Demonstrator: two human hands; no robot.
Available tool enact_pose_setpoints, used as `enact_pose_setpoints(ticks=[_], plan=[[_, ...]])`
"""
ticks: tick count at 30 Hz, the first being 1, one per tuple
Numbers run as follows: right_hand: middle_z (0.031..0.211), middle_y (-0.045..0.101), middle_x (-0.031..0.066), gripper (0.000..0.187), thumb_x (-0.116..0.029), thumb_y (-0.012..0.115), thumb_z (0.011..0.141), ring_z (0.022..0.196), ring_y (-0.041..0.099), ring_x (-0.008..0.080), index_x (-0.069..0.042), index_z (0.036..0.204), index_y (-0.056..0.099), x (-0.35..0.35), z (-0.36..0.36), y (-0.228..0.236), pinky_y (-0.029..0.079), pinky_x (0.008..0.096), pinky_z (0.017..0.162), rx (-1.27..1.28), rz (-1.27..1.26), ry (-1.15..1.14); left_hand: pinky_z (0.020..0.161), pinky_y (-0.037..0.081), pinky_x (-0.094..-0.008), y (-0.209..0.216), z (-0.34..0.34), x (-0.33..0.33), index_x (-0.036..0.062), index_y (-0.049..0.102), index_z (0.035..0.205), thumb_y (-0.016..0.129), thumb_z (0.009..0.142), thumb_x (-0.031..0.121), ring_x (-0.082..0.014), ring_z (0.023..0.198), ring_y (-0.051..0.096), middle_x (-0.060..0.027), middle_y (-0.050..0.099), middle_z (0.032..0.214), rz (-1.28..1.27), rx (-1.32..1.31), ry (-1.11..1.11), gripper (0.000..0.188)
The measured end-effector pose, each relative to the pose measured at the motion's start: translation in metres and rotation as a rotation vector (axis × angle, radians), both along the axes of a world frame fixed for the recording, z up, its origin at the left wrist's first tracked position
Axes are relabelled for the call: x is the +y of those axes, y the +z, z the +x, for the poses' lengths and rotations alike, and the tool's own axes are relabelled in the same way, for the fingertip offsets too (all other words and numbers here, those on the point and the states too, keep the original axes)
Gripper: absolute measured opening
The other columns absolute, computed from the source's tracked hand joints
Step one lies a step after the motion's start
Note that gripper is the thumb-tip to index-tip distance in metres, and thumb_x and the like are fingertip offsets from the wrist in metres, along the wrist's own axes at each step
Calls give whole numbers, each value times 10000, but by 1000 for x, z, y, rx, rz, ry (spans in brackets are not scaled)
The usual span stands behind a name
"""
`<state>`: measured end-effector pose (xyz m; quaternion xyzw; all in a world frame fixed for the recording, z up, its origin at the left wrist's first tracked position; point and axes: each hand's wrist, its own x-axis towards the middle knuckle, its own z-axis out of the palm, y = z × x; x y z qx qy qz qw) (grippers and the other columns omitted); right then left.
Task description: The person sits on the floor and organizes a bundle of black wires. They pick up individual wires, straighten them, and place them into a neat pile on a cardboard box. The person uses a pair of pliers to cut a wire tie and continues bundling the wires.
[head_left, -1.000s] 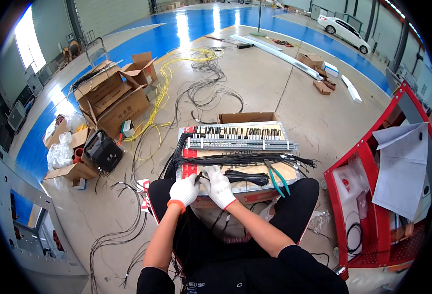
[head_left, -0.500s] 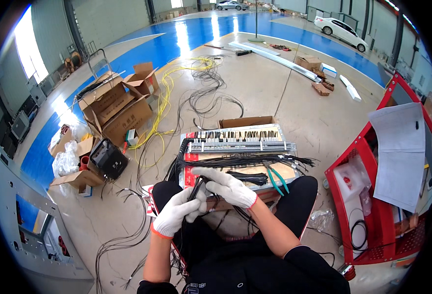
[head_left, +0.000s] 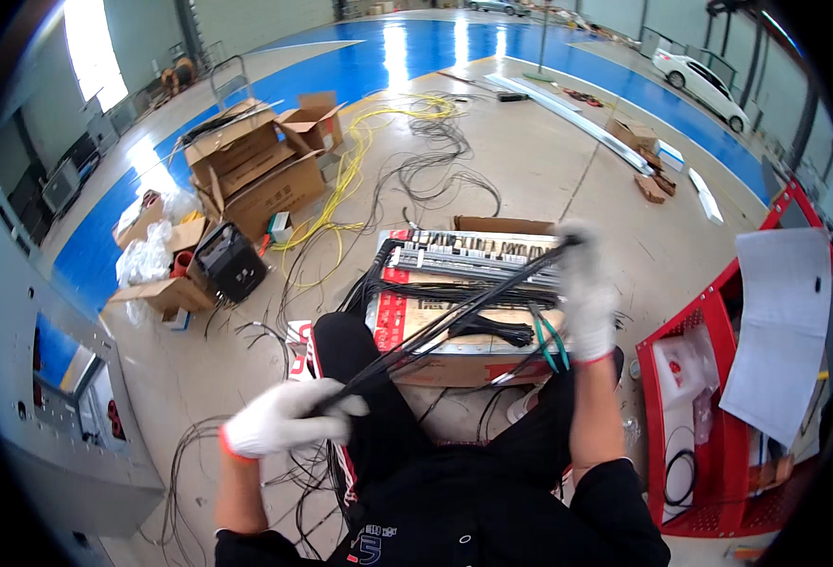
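Note:
A bundle of black cables is stretched slantwise between my white-gloved hands. My left hand is closed round its lower end, beside my left knee. Farther up and to the right, my right hand grips the other end; motion blurs it. Under the bundle, a cardboard box serves as a work surface. On it are a rail of terminal blocks, more black wires lying along the rail, a short black bunch of thin strips and green-handled pliers.
At the right stands a red metal frame with a paper sheet hanging on it. Open cartons and a black case are at the left. Yellow cable and loose black wires trail over the floor. A grey metal cabinet is near left.
My hands have moved apart, the left down and left, the right up and right. The black cables, bunched between them before, are now drawn out long. The view has shifted slightly.

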<state>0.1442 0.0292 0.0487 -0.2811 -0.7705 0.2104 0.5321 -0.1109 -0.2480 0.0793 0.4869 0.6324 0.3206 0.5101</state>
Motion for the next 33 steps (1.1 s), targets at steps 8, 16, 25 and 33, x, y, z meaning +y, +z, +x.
enact_pose_setpoints(ticks=[8,16,25,33], plan=[[936,572,-28,294,-140,477,1006,712,441,26,-91,1265,606,76,169,-11,340,182,564,210,-228,-374,688,500,-260,-7,-100,-112,-20,661,976,512,752,-161,-128,722,638,-95,677,766,316,759,850,304],[834,474,-56,287,-155,469,1045,591,329,-4,-52,1291,575,66,240,-6,217,173,486,288,-192,-265,638,498,-397,25,-70,-113,99,680,1001,643,916,143,-359,713,649,-191,653,809,406,1498,1029,102],[990,728,167,331,-71,505,908,768,693,261,-38,1196,663,98,35,-5,543,354,688,-287,27,67,609,481,-479,-82,-55,-302,-3,655,817,621,845,103,-421,667,601,-229,639,732,-349,1293,771,114],[811,689,170,203,-205,521,933,793,684,363,-96,1061,635,52,-174,-184,534,485,714,-757,97,531,635,545,-424,-303,-3,-390,52,715,1100,687,856,242,-277,697,702,-191,725,890,-1233,512,463,310]])
